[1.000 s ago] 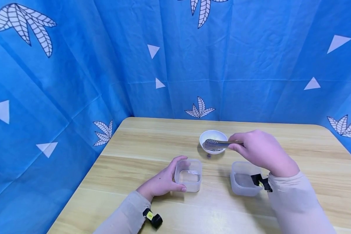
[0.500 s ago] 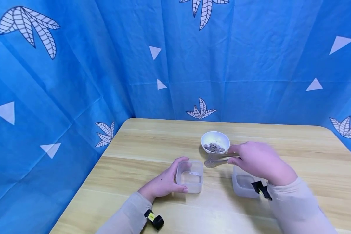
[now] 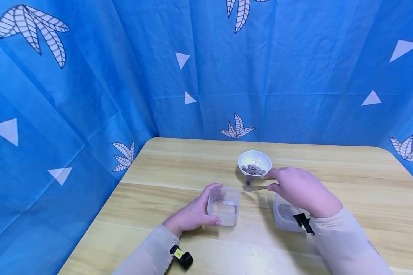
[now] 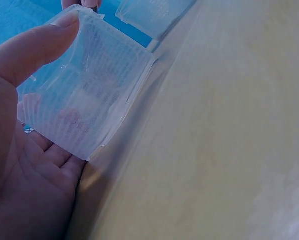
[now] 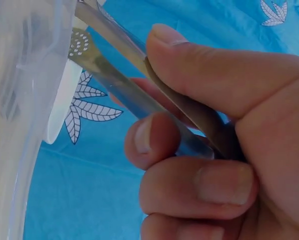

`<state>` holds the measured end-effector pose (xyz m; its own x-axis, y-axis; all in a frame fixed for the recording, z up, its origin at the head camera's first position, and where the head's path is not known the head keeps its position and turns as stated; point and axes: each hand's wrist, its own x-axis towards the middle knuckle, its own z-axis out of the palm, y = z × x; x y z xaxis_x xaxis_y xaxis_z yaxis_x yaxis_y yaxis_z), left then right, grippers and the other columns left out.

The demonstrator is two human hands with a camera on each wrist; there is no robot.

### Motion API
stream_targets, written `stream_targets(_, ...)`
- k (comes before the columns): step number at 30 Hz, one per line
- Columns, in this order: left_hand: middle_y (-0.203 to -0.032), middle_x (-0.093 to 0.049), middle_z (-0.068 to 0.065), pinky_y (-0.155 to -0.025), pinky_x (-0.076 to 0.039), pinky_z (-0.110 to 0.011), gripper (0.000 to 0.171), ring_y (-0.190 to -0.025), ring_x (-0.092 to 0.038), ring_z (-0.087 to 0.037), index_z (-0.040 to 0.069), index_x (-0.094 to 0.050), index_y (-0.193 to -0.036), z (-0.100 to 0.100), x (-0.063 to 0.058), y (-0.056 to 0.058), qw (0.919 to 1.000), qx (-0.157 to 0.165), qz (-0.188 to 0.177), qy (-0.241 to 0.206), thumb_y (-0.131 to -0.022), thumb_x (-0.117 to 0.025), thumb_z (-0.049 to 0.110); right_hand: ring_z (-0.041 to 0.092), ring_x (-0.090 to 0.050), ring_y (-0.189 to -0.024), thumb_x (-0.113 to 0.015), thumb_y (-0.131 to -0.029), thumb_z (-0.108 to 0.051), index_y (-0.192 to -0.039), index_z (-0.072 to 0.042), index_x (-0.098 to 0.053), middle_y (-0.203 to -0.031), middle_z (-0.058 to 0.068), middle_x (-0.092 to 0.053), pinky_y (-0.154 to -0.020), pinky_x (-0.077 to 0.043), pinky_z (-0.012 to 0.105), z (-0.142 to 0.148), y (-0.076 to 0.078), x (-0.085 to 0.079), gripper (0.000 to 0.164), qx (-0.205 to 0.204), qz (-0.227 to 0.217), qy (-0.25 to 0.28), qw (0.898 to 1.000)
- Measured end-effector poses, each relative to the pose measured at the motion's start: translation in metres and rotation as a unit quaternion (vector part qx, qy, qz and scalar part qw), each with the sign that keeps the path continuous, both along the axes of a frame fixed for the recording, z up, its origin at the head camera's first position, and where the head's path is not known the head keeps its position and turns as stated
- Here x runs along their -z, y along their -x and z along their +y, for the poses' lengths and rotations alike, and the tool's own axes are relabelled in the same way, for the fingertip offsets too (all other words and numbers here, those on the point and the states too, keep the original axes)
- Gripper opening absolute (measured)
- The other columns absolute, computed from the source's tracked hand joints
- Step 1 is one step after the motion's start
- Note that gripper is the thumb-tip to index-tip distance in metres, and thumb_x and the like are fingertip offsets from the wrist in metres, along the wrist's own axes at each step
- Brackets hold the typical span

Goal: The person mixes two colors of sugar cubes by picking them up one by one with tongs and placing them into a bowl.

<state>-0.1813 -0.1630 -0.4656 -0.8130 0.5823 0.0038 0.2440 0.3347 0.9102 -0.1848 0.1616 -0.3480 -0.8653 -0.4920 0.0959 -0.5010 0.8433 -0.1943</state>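
Note:
My left hand (image 3: 194, 214) holds a translucent square plastic container (image 3: 230, 220) on the table, thumb on the near side and fingers round the far side. In the left wrist view the thumb presses the ribbed wall of the container (image 4: 97, 95). My right hand (image 3: 304, 191) grips metal tongs (image 3: 259, 188) with perforated heads. The tongs' heads stand apart in front of a white bowl (image 3: 254, 153), either side of a small dark piece (image 3: 248, 183) on the table. Several brown chunks (image 3: 252, 170) and some white bits lie in the bowl. The right wrist view shows thumb and fingers round the tongs (image 5: 134, 97).
A second translucent container (image 3: 285, 219) stands under my right forearm, partly hidden by it. The wooden table (image 3: 179, 160) ends at a blue curtain (image 3: 213, 76) at the back and left. A black strap with a camera (image 3: 183, 259) is on the left sleeve.
The tongs have come out from over the bowl toward me, opened, and dropped to the dark piece in front of it. The left hand keeps its hold on the container.

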Motion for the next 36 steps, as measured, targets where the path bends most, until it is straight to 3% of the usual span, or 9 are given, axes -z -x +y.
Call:
stream_targets(14, -0.151, -0.045, 0.004, -0.115, -0.03, -0.045, 0.103, -0.139, -0.041, -0.016, 0.033, -0.024, -0.154, -0.001, -0.001, 0.001, 1.0, 0.003, -0.004, -0.002, -0.075, -0.089, 0.021, 0.017, -0.067, -0.084, -0.075, -0.092, -0.024, -0.109, -0.018, -0.073, -0.094, -0.006, -0.071, -0.076, -0.054, 0.046, 0.004, 0.004, -0.001, 0.018, -0.013, -0.015, 0.005, 1.0)
stream_targets(18, -0.152, -0.044, 0.005, -0.115, -0.03, -0.044, 0.105, -0.139, -0.041, -0.015, 0.034, -0.023, -0.155, -0.001, -0.001, 0.001, 1.0, -0.001, -0.006, 0.002, -0.075, -0.09, 0.021, 0.013, -0.057, -0.069, -0.071, -0.095, -0.023, -0.095, -0.02, -0.069, -0.077, -0.01, -0.061, -0.065, -0.049, 0.039, 0.003, 0.005, 0.002, 0.004, -0.019, -0.021, 0.002, 1.0)
stream_targets(22, -0.151, -0.044, 0.005, -0.114, -0.03, -0.045, 0.106, -0.138, -0.041, -0.016, 0.037, -0.023, -0.154, -0.001, -0.001, 0.001, 0.9999, -0.009, -0.008, 0.009, -0.074, -0.09, 0.023, 0.01, -0.044, -0.06, -0.069, -0.096, -0.021, -0.085, -0.024, -0.064, -0.068, -0.012, -0.049, -0.058, -0.04, 0.033, 0.004, 0.005, 0.003, 0.012, -0.036, -0.014, 0.001, 0.999)
stream_targets(26, -0.151, -0.044, 0.005, -0.114, -0.03, -0.046, 0.105, -0.139, -0.041, -0.016, 0.038, -0.023, -0.154, -0.001, -0.001, 0.001, 0.9999, -0.009, -0.009, 0.009, -0.075, -0.09, 0.023, 0.008, -0.048, -0.064, -0.068, -0.097, -0.021, -0.09, -0.024, -0.068, -0.074, -0.014, -0.055, -0.062, -0.045, 0.035, 0.006, 0.004, -0.002, 0.008, -0.048, -0.015, 0.006, 0.999)
stream_targets(31, -0.151, -0.044, 0.005, -0.114, -0.029, -0.046, 0.105, -0.139, -0.04, -0.015, 0.037, -0.023, -0.154, -0.001, 0.0, 0.002, 0.9999, -0.002, -0.009, 0.005, -0.075, -0.09, 0.022, 0.013, -0.065, -0.082, -0.066, -0.099, -0.019, -0.107, -0.018, -0.074, -0.093, -0.01, -0.069, -0.078, -0.054, 0.045, 0.014, 0.001, -0.013, 0.011, -0.043, -0.013, 0.023, 0.999)
stream_targets(33, -0.152, -0.043, 0.006, -0.115, -0.028, -0.045, 0.104, -0.139, -0.04, -0.015, 0.038, -0.024, -0.153, -0.001, 0.0, 0.002, 0.9999, -0.001, -0.01, 0.004, -0.075, -0.09, 0.022, 0.018, -0.068, -0.091, -0.065, -0.099, -0.018, -0.111, -0.017, -0.074, -0.1, -0.007, -0.072, -0.083, -0.054, 0.048, 0.019, 0.0, -0.017, 0.015, -0.043, 0.003, 0.032, 0.999)
stream_targets(36, -0.151, -0.043, 0.006, -0.114, -0.029, -0.046, 0.103, -0.139, -0.04, -0.015, 0.04, -0.024, -0.153, -0.001, 0.001, 0.002, 0.9999, -0.001, -0.009, 0.005, -0.075, -0.09, 0.022, 0.019, -0.069, -0.09, -0.066, -0.098, -0.018, -0.113, -0.016, -0.074, -0.103, -0.005, -0.073, -0.082, -0.055, 0.048, 0.027, 0.0, -0.022, 0.017, -0.04, 0.033, 0.044, 0.998)
